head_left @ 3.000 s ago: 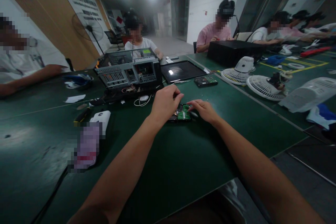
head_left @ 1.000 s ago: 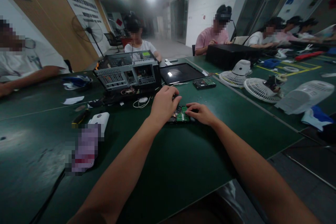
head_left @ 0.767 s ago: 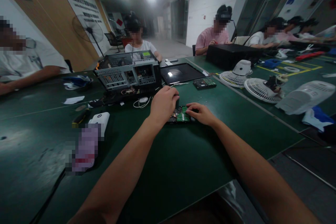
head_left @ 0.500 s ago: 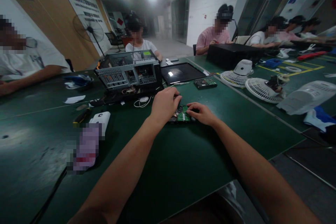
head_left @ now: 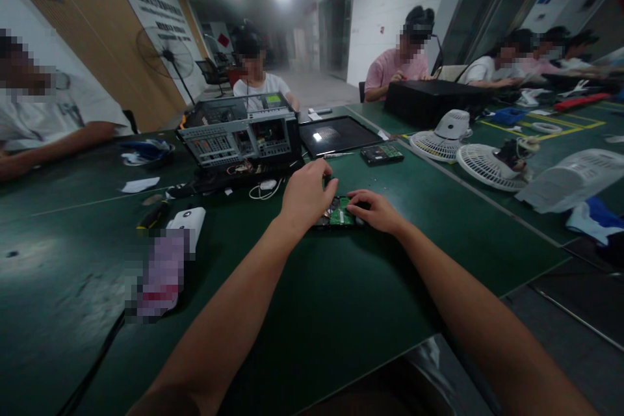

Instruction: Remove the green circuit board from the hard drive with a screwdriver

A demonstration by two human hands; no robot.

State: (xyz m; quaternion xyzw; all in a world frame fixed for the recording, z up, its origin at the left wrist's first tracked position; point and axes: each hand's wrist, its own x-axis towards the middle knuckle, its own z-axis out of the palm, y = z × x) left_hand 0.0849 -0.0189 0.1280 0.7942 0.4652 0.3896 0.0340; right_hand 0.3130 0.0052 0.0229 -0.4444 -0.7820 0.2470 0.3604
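A hard drive (head_left: 340, 216) lies on the green table in front of me, its green circuit board facing up. My left hand (head_left: 308, 190) is over the drive's left side, thumb and fingers closed together. Between them shows a bit of something dark, too hidden to name. My right hand (head_left: 371, 208) grips the drive's right edge, its thumb and fingertips at the board. Both palms face inward, and the left hand covers part of the drive. Farther back lies a second hard drive (head_left: 382, 153), with a slim metal tool (head_left: 338, 155) to its left.
An opened computer case (head_left: 241, 136) stands behind my left hand, a black panel (head_left: 341, 132) beside it. A white cable (head_left: 264, 188) curls nearby. At left are a screwdriver (head_left: 154, 215) and a white device (head_left: 188, 224). White fan parts (head_left: 492, 166) sit at right. Several people work around the table.
The view shifts slightly. My left hand turns a little over the drive, its thumb and fingers changing angle. Since three seconds ago, my right fingers have drawn closer together at the drive's edge.
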